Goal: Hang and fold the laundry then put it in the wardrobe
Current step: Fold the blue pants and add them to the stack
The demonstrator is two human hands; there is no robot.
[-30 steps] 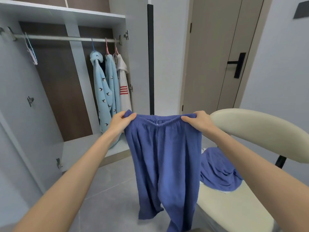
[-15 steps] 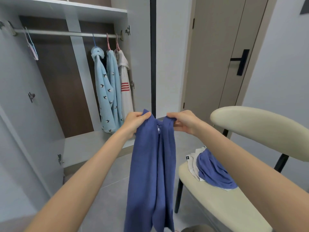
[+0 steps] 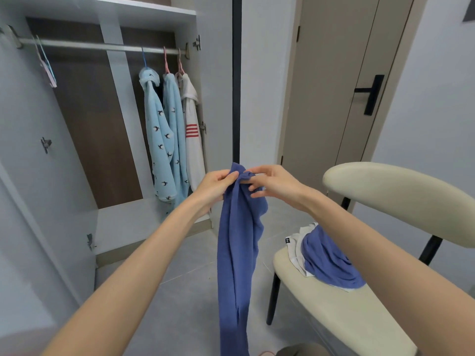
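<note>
Blue trousers [image 3: 236,253] hang folded lengthwise in front of me, their legs dropping toward the floor. My left hand [image 3: 214,186] grips the gathered waistband from the left. My right hand [image 3: 272,183] pinches the same waistband from the right, the two hands almost touching. The open wardrobe [image 3: 108,140] stands behind on the left, with a rail [image 3: 97,46] across its top.
Two light blue garments [image 3: 164,140] and a white one [image 3: 192,140] hang at the rail's right end; empty hangers [image 3: 46,62] hang at its left. A cream chair [image 3: 334,304] on the right holds a blue cloth [image 3: 329,263] over white fabric. A closed door [image 3: 341,80] is behind.
My hands have come together, bringing the two ends of the waistband to meet. The trousers went from spread wide to folded in half lengthwise.
</note>
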